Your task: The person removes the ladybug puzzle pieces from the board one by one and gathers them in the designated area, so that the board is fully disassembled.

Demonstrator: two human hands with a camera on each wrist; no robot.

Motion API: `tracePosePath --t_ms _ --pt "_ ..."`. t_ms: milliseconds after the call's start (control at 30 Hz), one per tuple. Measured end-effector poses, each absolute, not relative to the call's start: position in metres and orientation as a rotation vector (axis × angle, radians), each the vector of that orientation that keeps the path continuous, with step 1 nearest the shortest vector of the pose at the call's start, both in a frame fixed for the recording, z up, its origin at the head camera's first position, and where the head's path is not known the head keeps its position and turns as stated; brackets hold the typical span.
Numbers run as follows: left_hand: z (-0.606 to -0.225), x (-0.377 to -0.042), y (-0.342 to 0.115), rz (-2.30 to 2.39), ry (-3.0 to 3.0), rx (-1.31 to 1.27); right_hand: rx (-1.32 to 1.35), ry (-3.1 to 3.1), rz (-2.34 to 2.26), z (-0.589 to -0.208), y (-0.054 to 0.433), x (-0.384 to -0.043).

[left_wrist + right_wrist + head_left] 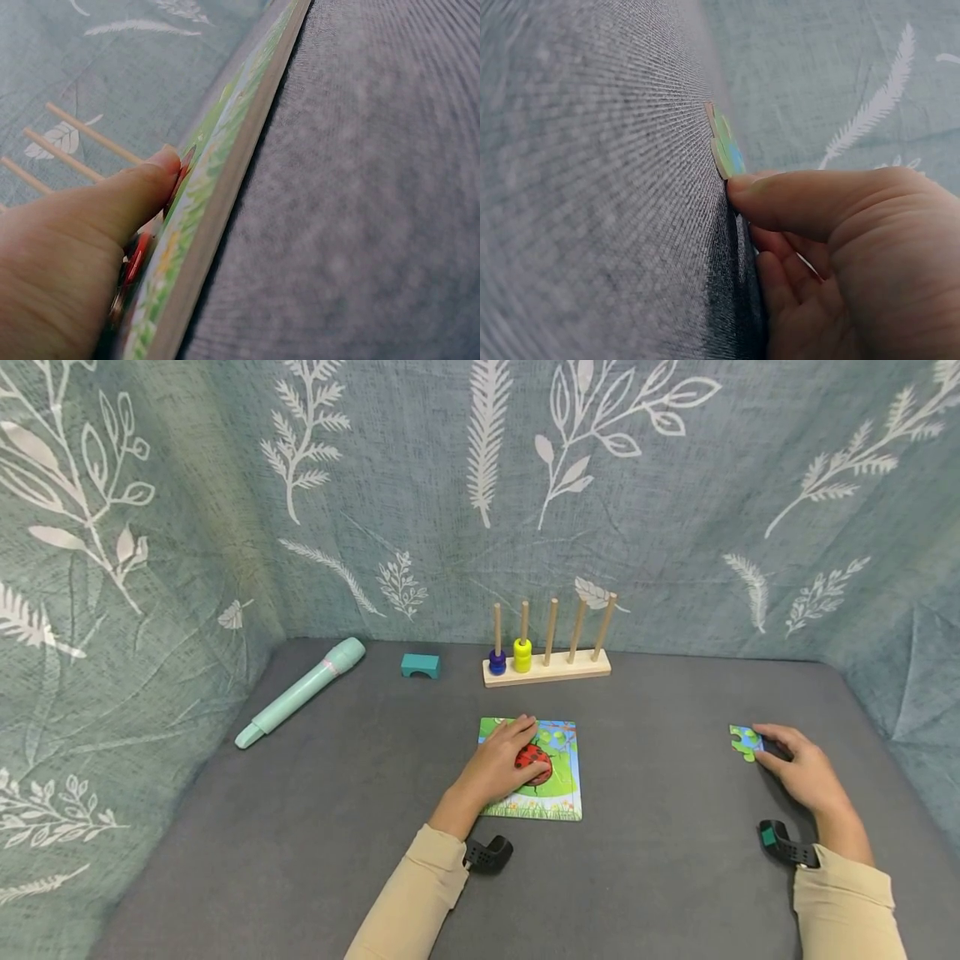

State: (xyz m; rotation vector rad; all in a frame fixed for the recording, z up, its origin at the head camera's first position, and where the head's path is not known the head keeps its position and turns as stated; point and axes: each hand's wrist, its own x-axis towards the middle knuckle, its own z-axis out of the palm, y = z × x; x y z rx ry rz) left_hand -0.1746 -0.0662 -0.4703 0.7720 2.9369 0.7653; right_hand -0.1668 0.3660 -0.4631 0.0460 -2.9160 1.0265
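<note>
Near the left edge of the dark grey cloth-covered tabletop (660, 877), a mint-green, slender cylindrical object (300, 693) is laid aslant. To its right, close to the back edge, a small teal block with an arched cut-out (420, 666) is set down.

Around the middle of the tabletop, a square puzzle board printed with a red ladybird, leaves and grass (536, 812) is lying flat. The left hand (495, 768) is rested over its left part, fingers extended and thumb laid on the ladybird. The board is judged light and stiff, its printed face rather slippery; it is best steadied by its border.

Just behind it, towards the back edge, a pale wooden stand with five upright pegs (570, 670) is placed; dark blue rings (497, 662) and yellow rings (522, 656) are carried on its two leftmost pegs.

Towards the right edge, a green-and-blue puzzle piece with rounded knobs (750, 739) is pinched between thumb and fingers of the right hand (806, 772). It is judged very light, thin and rigid, best taken by its straighter edges, the knobs being easiest to chip. No brand, label or writing can be read.
</note>
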Motion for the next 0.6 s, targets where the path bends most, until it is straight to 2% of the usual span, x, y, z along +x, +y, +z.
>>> tracePosePath --t_ms 333,600 --pt "-0.4686 -0.1751 -0.0667 0.789 2.919 0.764 0.051 -2.934 0.992 -0.4617 0.3649 -0.1667" --pt "-0.4699 -0.1733 -0.0664 0.847 2.928 0.771 -0.12 -2.867 1.088 -0.4618 0.3625 -0.1591"
